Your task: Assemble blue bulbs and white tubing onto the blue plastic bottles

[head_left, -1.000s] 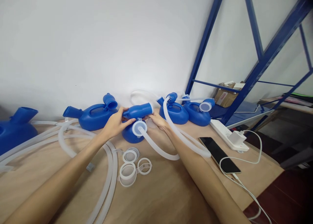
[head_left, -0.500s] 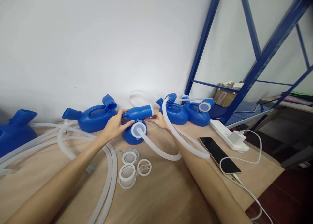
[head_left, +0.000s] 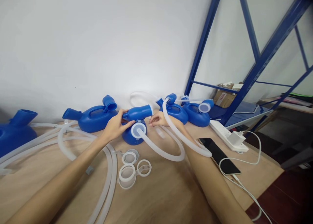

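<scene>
A blue urinal bottle (head_left: pixel 130 137) stands upright on the table in front of me. A blue tubular spout with a white rim (head_left: pixel 140 112) lies across its top, pointing right. On its front, a white cap (head_left: pixel 139 130) carries a translucent hose (head_left: pixel 161 154) that curves right and loops over my right forearm. My left hand (head_left: pixel 117 124) grips the bottle at its left upper side, fingers behind and thumb in front. Just right of the spout, my right hand (head_left: pixel 160 119) is off the bottle, its fingers loosely bent with nothing visible in them.
White ring caps (head_left: pixel 127 175) lie in front. More blue urinal bottles (head_left: pixel 95 118) line the wall. Long translucent hoses (head_left: pixel 109 181) cover the left side. To the right are a phone (head_left: pixel 218 155), a power strip (head_left: pixel 228 136) with a cable, and a blue metal rack (head_left: pixel 254 70).
My right hand has drawn slightly right, away from the spout's rim. The hose by my right forearm has shifted a little. My left hand keeps its hold.
</scene>
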The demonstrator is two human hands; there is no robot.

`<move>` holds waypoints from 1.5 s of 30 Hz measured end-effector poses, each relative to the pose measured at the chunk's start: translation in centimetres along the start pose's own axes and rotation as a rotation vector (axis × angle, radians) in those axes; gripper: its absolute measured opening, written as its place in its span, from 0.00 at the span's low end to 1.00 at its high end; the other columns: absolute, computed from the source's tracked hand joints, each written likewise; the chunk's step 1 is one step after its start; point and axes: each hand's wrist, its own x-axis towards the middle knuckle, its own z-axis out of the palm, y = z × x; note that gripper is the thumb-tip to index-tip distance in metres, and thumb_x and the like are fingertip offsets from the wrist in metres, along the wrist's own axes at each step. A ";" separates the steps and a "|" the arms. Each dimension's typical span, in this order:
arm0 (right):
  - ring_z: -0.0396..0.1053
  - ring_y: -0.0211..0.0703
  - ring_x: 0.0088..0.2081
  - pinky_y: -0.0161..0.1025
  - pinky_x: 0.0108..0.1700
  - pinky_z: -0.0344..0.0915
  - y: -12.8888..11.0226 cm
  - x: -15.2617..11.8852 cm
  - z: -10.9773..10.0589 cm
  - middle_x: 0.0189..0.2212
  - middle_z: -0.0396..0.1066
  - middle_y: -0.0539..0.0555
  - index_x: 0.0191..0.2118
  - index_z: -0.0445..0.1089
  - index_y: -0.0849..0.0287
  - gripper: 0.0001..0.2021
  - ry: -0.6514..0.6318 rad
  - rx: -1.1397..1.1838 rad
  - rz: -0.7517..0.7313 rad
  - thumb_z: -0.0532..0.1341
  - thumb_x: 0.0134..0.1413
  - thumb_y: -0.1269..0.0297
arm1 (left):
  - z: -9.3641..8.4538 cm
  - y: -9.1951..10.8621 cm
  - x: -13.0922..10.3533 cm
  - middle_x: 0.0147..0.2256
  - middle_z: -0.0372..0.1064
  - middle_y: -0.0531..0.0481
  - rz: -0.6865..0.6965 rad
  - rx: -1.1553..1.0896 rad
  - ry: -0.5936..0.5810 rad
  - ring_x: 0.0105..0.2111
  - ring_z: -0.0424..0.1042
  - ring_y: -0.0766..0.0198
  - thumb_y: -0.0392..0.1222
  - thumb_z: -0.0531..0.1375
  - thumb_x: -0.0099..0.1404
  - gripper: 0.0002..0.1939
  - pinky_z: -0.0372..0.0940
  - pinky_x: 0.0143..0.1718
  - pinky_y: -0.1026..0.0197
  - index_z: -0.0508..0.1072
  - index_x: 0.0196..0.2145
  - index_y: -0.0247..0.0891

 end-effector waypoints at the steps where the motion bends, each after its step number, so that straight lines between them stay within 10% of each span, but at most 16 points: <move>1: 0.76 0.43 0.37 0.38 0.43 0.71 -0.4 -0.2 -0.5 0.34 0.80 0.55 0.33 0.79 0.64 0.10 -0.067 -0.008 0.004 0.73 0.56 0.60 | 0.0 0.0 0.0 0.51 0.78 0.37 0.004 -0.004 -0.005 0.45 0.81 0.43 0.71 0.63 0.61 0.39 0.74 0.47 0.45 0.66 0.57 0.40; 11: 0.78 0.43 0.48 0.31 0.41 0.74 -3.1 -0.7 0.6 0.47 0.80 0.57 0.54 0.75 0.59 0.23 -0.512 -0.025 0.247 0.72 0.57 0.53 | -0.4 -0.4 0.2 0.53 0.77 0.34 0.034 -0.044 -0.055 0.44 0.81 0.45 0.70 0.62 0.62 0.40 0.76 0.45 0.46 0.63 0.60 0.37; 14: 0.79 0.41 0.42 0.33 0.40 0.74 -3.6 -1.3 -0.1 0.43 0.81 0.56 0.55 0.75 0.60 0.18 -0.383 -0.104 0.214 0.67 0.63 0.57 | -0.4 -0.2 0.2 0.52 0.77 0.34 0.034 -0.037 -0.057 0.44 0.81 0.44 0.70 0.62 0.62 0.41 0.76 0.46 0.45 0.64 0.60 0.37; 18: 0.75 0.41 0.30 0.39 0.40 0.72 -4.3 -1.8 -1.0 0.28 0.77 0.54 0.38 0.77 0.63 0.15 0.125 -0.367 0.075 0.62 0.68 0.54 | -0.4 0.3 0.1 0.54 0.75 0.36 0.075 -0.005 -0.017 0.48 0.79 0.44 0.69 0.62 0.62 0.39 0.75 0.48 0.44 0.65 0.60 0.37; 23: 0.77 0.48 0.47 0.46 0.50 0.74 -2.2 0.3 -0.2 0.55 0.75 0.64 0.62 0.68 0.60 0.30 0.481 -0.249 0.059 0.70 0.60 0.50 | -0.4 1.2 0.2 0.54 0.76 0.38 0.120 -0.025 -0.003 0.48 0.79 0.47 0.65 0.63 0.63 0.34 0.76 0.48 0.46 0.68 0.56 0.39; 30: 0.76 0.41 0.35 0.38 0.41 0.76 1.6 2.6 0.0 0.32 0.77 0.53 0.37 0.72 0.59 0.19 0.464 0.429 0.214 0.77 0.49 0.52 | -0.8 2.2 0.4 0.47 0.80 0.41 0.047 -0.057 0.006 0.45 0.80 0.47 0.68 0.59 0.66 0.26 0.75 0.47 0.49 0.73 0.42 0.40; 35: 0.74 0.37 0.35 0.36 0.43 0.73 1.4 1.9 -0.6 0.30 0.75 0.50 0.32 0.72 0.60 0.22 0.280 0.519 0.170 0.77 0.46 0.47 | -0.9 2.6 0.4 0.54 0.77 0.39 -0.007 -0.039 -0.012 0.52 0.77 0.43 0.70 0.63 0.61 0.44 0.72 0.53 0.46 0.65 0.65 0.40; 45: 0.63 0.38 0.31 0.38 0.40 0.65 0.4 1.4 -1.3 0.26 0.62 0.48 0.26 0.61 0.56 0.22 0.158 0.552 -0.031 0.68 0.57 0.46 | -0.1 0.3 0.6 0.58 0.73 0.38 0.038 -0.236 -0.072 0.50 0.78 0.46 0.66 0.60 0.67 0.35 0.73 0.52 0.46 0.67 0.62 0.39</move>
